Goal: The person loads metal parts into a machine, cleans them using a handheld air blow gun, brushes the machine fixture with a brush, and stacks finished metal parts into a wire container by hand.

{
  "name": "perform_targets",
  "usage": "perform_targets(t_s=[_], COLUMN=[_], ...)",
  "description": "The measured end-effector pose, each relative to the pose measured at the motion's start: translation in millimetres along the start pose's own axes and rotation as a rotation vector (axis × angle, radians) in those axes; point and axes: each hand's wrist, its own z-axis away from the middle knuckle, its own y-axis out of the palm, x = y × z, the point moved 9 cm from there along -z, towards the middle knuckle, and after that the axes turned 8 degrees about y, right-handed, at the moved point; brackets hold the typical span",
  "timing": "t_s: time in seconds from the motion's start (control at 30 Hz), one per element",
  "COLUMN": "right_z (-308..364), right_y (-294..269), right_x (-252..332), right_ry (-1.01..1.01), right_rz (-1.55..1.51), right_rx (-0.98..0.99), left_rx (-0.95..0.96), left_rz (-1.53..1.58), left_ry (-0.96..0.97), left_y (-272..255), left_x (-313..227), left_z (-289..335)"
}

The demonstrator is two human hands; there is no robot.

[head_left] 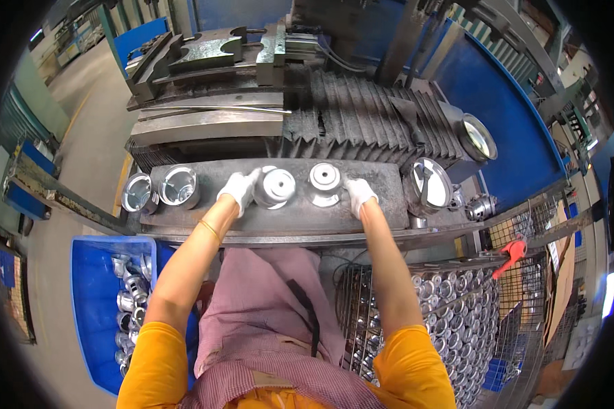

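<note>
On a dark metal bench plate (218, 217) stand two shiny silver cup-shaped metal parts, their closed ends with a small central hole facing up. My left hand (241, 191), in a white glove, has its fingers and thumb against the left side of one metal part (278, 185). Just right of the other metal part (325, 177) is my right hand (358, 195), also gloved, fingers apart and a narrow gap showing between them and the part. Two more silver cups, an outer one (140, 193) and an inner one (179, 186), sit open side up at the plate's left end.
Behind the plate rise a black bellows cover (361, 112) and steel blocks (211, 126) with a thin rod (218, 109). A round metal bowl (430, 183) stands right. Below are a blue bin (82, 300) of silver parts and a wire basket (361, 286) packed with them.
</note>
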Motion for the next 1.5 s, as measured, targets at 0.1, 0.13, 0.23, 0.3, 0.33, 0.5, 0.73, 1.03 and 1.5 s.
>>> perform_targets(t_s=[0.1, 0.13, 0.23, 0.3, 0.33, 0.5, 0.73, 1.03, 1.5], right_z=[17, 41, 119, 163, 170, 162, 240, 164, 230], right_y=[-18, -34, -59, -45, -35, -30, 131, 343, 196], right_x=[15, 33, 98, 111, 98, 64, 108, 62, 278], right_ry=[0.009, -0.109, -0.581, -0.889, -1.129, -1.033, -1.167, -1.414, -1.728], right_rz=[-0.17, -0.186, -0.022, 0.331, 0.821, 0.859, 0.825, 1.18, 0.647], right_rx=[0.086, -0.061, -0.29, -0.443, -0.689, -0.656, -0.194, 0.405, -0.426], left_rx=[-0.193, -0.162, -0.318, -0.259, -0.142, -0.174, -0.416, -0.117, -0.691], left_rz=[-0.167, -0.135, -0.348, -1.189, -1.251, -1.072, -1.227, -1.622, -1.472], left_ry=[0.263, 0.333, 0.751, 1.35, 1.033, 1.085, 0.975, 0.861, 1.354], left_y=[-17, -16, -4, 65, 87, 115, -141, -240, -199], left_x=[-29, -46, -107, -127, -118, -87, -100, -57, -262], left_z=[-3, 14, 73, 126, 103, 101, 186, 129, 151])
